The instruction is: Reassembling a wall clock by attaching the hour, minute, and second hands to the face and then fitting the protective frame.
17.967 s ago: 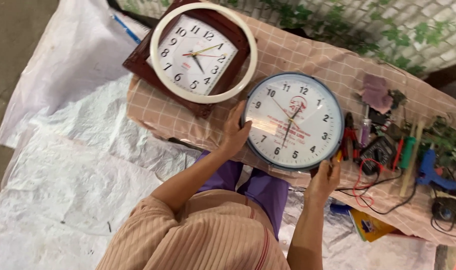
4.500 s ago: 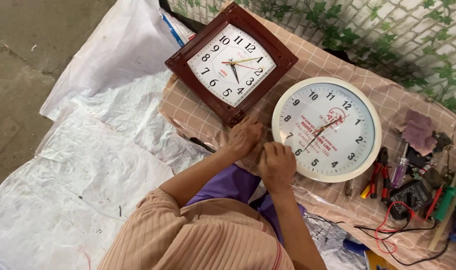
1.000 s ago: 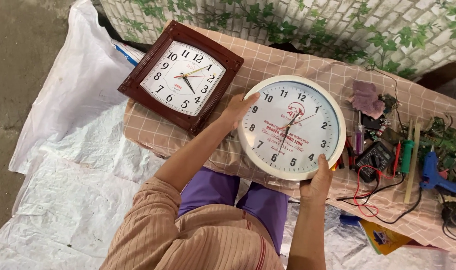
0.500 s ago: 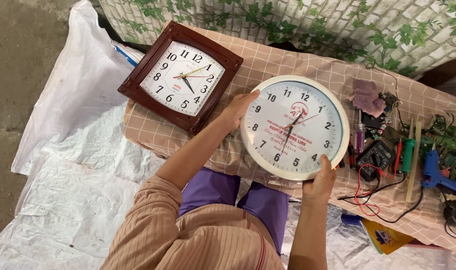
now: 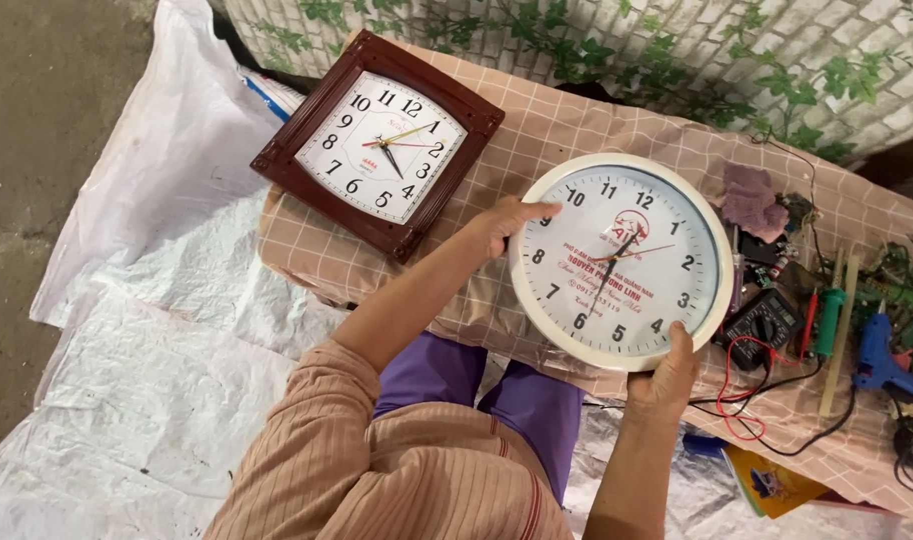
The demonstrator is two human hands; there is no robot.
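Round wall clock, white rim, white dial, black numerals: held face-up above the tabletop, which is draped in a pink checked cloth. Left hand grips the clock's left edge, fingers laid over the rim near the ten. Right hand grips the lower right edge, thumb over the rim by the four, remaining fingers hidden beneath; both hands closed on the clock.

Square wall clock, dark red-brown frame, white dial: lies flat on the left part of the tabletop, turned corner-up, well apart from the round clock.

Tool cluster, right of the round clock: black multimeter with red lead, just beside the rim; green-handled tool; blue glue gun; purple cloth behind them.

White plastic sheeting: spread on the ground left of and below the tabletop.
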